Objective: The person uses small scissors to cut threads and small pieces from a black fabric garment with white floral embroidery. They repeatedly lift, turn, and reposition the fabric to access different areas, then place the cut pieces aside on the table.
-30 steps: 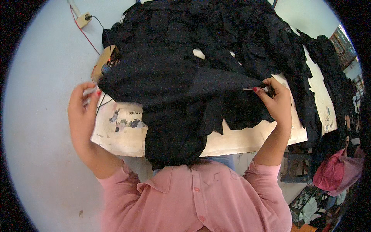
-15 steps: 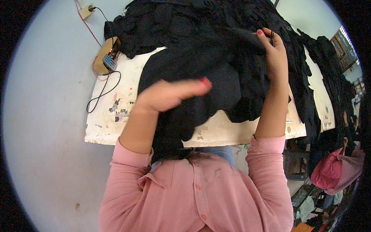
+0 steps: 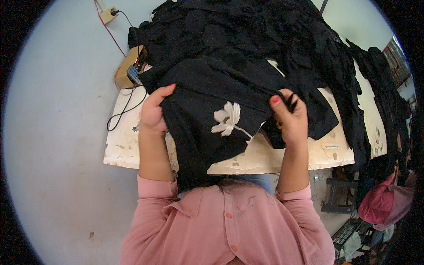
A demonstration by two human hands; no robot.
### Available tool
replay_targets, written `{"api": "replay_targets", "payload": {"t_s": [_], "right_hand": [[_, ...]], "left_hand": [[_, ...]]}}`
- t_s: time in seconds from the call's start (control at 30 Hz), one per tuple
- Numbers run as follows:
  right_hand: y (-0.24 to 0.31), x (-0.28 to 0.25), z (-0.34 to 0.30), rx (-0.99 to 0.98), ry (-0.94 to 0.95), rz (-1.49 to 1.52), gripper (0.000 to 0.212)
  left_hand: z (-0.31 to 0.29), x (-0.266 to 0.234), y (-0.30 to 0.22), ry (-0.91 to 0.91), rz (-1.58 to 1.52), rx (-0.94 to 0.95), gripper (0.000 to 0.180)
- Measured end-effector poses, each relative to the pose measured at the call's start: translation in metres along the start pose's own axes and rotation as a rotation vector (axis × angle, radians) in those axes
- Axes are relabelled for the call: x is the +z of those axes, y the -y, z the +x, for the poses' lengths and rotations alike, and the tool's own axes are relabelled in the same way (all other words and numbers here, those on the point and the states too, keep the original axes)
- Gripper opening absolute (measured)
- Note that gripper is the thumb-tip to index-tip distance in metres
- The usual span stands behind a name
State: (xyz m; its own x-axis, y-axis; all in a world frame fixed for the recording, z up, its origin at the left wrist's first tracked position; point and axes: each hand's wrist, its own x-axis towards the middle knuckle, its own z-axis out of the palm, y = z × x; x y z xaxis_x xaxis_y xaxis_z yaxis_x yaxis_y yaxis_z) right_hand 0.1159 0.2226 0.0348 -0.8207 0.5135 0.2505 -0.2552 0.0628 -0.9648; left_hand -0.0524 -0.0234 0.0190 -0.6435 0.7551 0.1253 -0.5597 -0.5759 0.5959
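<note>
A black garment [image 3: 198,97] is spread between my hands over the near part of the table. It bears a pale flower [image 3: 227,118] with a stem. At its left edge, my left hand [image 3: 154,110] pinches the cloth, thumb on top and the other fingers mostly hidden beneath. My right hand [image 3: 289,117] closes on the garment's right side, thumb pressed on the fabric. A small dark thing shows among the right fingers, too unclear to name, and a yellowish ring shape lies by them.
A large heap of black garments [image 3: 212,26] covers the far side of the pale worn table [image 3: 282,163]. A brown box [image 3: 128,66] with cables sits at its left edge, beside the wall. At right are a dark stool [image 3: 340,194] and a person in pink [image 3: 380,203].
The garment has been drawn nearer and turned so that the pale flower shows. My left hand has taken its left edge; my right hand has come down toward me, still with cloth.
</note>
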Motion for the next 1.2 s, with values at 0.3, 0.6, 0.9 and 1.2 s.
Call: {"api": "replay_targets", "payload": {"t_s": [0.3,0.6,0.9,1.2], "right_hand": [[0.002,-0.024,0.019,-0.049,-0.149,-0.145,0.025],[0.011,-0.028,0.023,-0.137,-0.086,-0.182,0.025],[0.008,-0.036,0.016,-0.106,0.110,-0.082,0.019],[-0.003,-0.012,0.040,-0.538,0.084,-0.883,0.082]], "left_hand": [[-0.009,-0.008,-0.005,0.033,-0.054,-0.021,0.033],[-0.013,-0.011,-0.006,-0.075,-0.006,0.059,0.036],[-0.008,-0.009,-0.011,-0.174,0.085,0.070,0.041],[-0.046,-0.005,-0.024,0.012,0.068,0.233,0.048]]}}
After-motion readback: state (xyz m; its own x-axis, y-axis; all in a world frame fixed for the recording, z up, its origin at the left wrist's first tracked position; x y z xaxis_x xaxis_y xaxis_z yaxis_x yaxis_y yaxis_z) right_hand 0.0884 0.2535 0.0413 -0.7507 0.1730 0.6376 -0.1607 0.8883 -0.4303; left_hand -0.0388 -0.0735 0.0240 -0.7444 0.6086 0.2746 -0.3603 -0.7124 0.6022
